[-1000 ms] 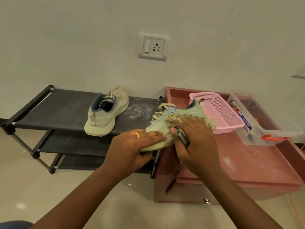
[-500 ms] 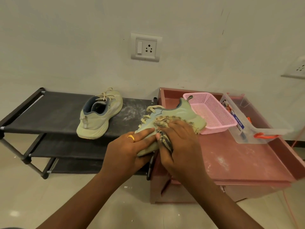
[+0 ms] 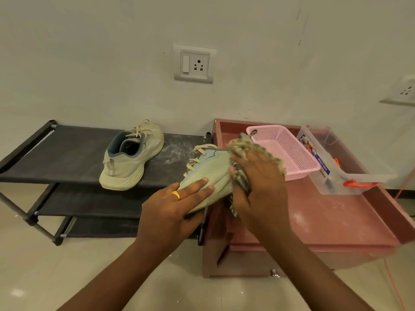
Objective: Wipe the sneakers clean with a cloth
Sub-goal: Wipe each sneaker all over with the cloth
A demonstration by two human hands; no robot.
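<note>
Gripping a sneaker (image 3: 208,173) by its toe with the left hand (image 3: 173,209). Pressing a striped cloth (image 3: 241,184), bunched in the right hand (image 3: 260,185), against its heel. Left of both hands, a 2nd sneaker (image 3: 132,158).

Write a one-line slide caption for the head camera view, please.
Left hand holds a pale green sneaker while right hand wipes it with a cloth.
</note>
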